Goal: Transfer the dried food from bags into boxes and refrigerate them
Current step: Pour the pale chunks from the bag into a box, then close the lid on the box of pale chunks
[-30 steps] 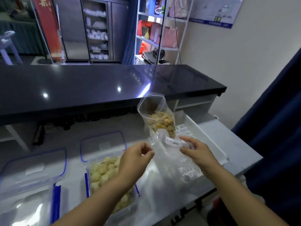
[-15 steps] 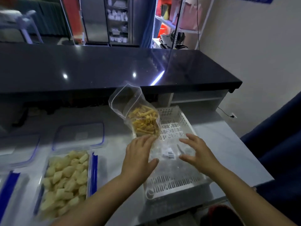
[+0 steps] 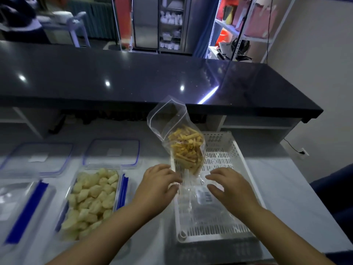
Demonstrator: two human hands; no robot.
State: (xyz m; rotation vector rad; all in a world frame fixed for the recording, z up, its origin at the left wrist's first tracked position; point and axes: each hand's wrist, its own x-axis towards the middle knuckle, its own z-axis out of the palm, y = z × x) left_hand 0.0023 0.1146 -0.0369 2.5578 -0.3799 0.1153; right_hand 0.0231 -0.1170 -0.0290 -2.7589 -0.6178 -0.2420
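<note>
A clear bag of yellow dried strips [image 3: 186,148] stands tilted at the far left of a white slotted basket [image 3: 246,169], its open top pointing up and left. An empty clear bag with a label [image 3: 203,197] lies flat in the basket. My left hand [image 3: 158,185] is at the basket's left rim, fingers loosely curled, fingertips near the base of the strip bag. My right hand [image 3: 230,189] hovers over the empty bag with fingers spread and relaxed. A clear box of pale dried chunks [image 3: 91,197] with blue clips sits to the left.
Two blue-rimmed lids [image 3: 112,152] [image 3: 36,157] lie behind the boxes, and an empty clear box [image 3: 17,199] sits at the far left. A raised black counter [image 3: 152,81] runs across the back. A dark curtain [image 3: 336,188] hangs at the right.
One second ago both hands pinched the empty bag in the air. It now lies in the basket and both hands have let go. The view has shifted right and down.
</note>
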